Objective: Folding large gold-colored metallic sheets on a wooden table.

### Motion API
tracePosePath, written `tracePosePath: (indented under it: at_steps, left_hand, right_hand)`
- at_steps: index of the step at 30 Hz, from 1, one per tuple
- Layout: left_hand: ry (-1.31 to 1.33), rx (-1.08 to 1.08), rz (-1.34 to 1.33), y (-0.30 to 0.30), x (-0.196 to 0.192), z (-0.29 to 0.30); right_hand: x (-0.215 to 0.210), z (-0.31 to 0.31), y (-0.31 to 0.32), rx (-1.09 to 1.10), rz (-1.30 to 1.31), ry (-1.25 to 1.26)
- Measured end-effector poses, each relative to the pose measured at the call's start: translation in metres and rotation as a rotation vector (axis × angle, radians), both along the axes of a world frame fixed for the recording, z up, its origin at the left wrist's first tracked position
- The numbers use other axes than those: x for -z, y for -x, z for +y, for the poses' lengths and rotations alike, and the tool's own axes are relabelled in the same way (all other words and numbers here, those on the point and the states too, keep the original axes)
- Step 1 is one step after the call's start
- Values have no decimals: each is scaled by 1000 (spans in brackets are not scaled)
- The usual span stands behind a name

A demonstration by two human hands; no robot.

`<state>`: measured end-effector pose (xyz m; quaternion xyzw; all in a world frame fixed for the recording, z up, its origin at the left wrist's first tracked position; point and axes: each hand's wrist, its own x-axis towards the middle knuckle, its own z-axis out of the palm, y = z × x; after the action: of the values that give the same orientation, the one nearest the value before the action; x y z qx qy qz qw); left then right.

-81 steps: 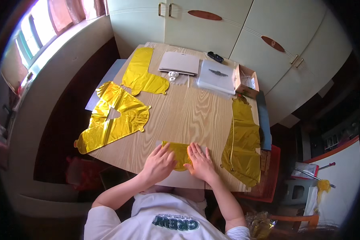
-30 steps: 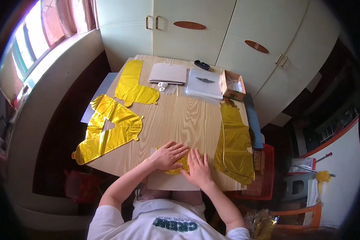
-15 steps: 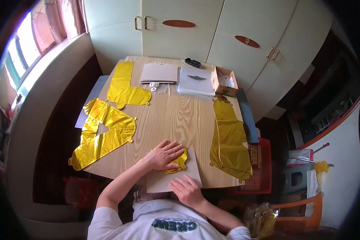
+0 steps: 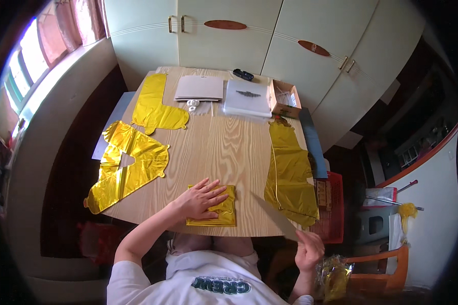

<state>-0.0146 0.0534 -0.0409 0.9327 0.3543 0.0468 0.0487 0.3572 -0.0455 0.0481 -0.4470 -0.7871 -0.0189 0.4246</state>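
Lying near the table's front edge, a folded gold foil packet is partly hidden by our left hand, which rests on it palm down, fingers spread loosely and gripping nothing. Our right hand is out past the table edge, fingers closed on one end of a thin grey-brown card that we hold tilted, its far tip over the table. The packet is shiny, squarish and slightly rippled; the table has pale, wavy wood grain. To our left lie a crinkled foil shape and, beyond it, an L-shaped foil; to our right, a duller long foil lies near the card. Farther off we have stacked boards, white rings, clear plastic sleeves and an open box.
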Motion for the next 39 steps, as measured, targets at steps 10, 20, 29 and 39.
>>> tracePosePath:
  at_steps: [10, 20, 29, 39]
  left_hand:
    - [8, -99, -59, -7, 2, -29]
    - [-12, -165, -66, -10, 17, -35]
    - [-21, -184, -2, -8, 14, -32]
    - [-5, -160, 35, -6, 5, -31]
  right_hand:
    - [55, 70, 29, 4, -468, -68]
    - [81, 54, 104, -358, -395, 158]
    - [100, 43, 128, -427, -344, 218]
    - [101, 47, 124, -455, -289, 269]
